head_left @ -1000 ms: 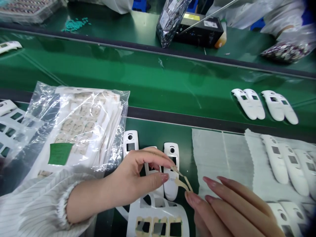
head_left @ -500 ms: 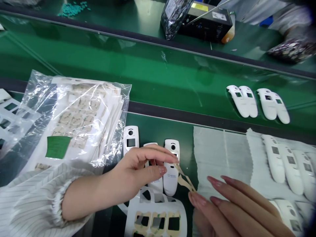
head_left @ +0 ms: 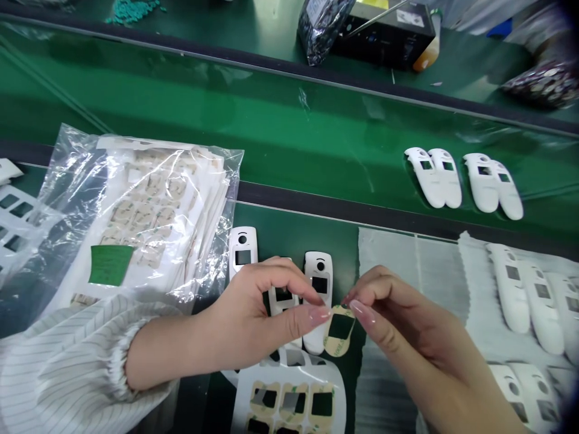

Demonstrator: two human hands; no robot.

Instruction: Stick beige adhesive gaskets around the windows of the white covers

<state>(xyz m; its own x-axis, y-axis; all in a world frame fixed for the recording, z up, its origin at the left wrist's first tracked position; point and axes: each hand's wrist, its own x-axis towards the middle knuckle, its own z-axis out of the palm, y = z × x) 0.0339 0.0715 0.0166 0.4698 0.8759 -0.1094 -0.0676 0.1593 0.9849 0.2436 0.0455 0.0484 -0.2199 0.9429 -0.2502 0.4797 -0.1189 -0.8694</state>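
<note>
Glossy green tabletop (head_left: 271, 126) beneath us; the closed grip of our right hand (head_left: 407, 319) pinches a thin tan oval adhesive gasket (head_left: 333, 348); whether our left hand (head_left: 257, 319) holds it, we cannot tell.

We saw a tan adhesive gasket (head_left: 340, 330) with a black square centre, just beside white device casings (head_left: 318, 301) on a glossy green conveyor belt (head_left: 289, 114). Our sleeve (head_left: 76, 367) was white with thin grey stripes, a green label (head_left: 111, 269) marked the white gasket sheets (head_left: 154, 217), and teal pellets (head_left: 131, 8) lay beyond.
</note>
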